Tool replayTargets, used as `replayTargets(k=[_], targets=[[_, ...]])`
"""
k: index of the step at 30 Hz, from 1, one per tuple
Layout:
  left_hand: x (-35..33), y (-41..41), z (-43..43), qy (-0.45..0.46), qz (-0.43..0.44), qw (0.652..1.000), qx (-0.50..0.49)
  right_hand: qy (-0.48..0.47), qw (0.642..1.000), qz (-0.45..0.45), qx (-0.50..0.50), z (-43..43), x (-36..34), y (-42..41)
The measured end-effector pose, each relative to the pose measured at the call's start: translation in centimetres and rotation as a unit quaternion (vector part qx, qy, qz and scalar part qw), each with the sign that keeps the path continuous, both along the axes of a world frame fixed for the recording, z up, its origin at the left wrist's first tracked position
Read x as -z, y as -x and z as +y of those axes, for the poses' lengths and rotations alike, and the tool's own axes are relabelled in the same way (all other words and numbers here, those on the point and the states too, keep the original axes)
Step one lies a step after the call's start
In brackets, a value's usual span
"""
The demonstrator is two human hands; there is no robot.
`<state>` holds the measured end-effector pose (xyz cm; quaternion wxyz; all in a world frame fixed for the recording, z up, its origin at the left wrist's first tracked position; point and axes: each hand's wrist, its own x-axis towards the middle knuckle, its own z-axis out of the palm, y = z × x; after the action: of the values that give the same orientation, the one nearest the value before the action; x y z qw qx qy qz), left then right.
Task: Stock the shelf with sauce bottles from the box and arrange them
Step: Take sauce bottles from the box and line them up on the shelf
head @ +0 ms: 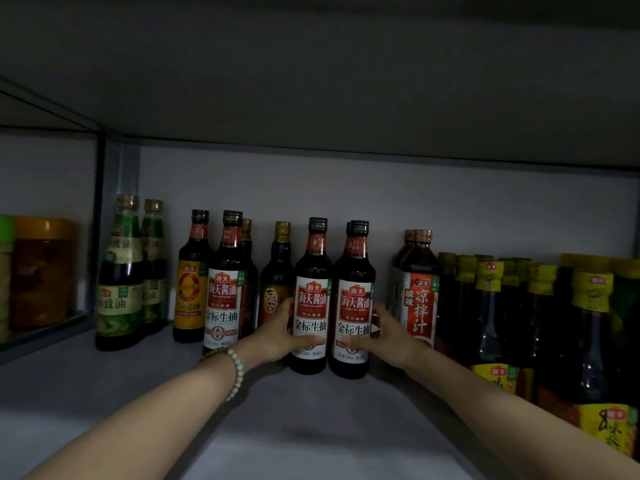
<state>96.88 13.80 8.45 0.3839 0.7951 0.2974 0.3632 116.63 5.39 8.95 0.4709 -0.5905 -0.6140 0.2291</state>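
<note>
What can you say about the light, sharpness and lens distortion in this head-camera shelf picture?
Head view: dim throughout, the underside of the upper shelf nearly black; labels on the two held soy sauce bottles read clearly; yellow-capped bottles at far right look soft and stretched by the wide lens.

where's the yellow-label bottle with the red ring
Head view, left of centre: the yellow-label bottle stands between a green-label bottle and a soy sauce bottle.

Two soy sauce bottles point(330, 306) stand side by side on the shelf point(104, 393), between other bottles.
</note>
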Motion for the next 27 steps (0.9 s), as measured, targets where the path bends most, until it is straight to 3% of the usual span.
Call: replayTargets(k=[20, 27], targets=[[0.2, 0.3, -0.2, 0.021, 0.013, 1.0, 0.002, 0.006, 0.999, -0.021, 0.026, -0.1, 0.1, 0.4], [-0.5, 1.4, -2.0, -0.006, 0.066, 0.998, -0.009, 0.039, 0.999, 0.001, 0.017, -1.4, -1.7, 0.5]])
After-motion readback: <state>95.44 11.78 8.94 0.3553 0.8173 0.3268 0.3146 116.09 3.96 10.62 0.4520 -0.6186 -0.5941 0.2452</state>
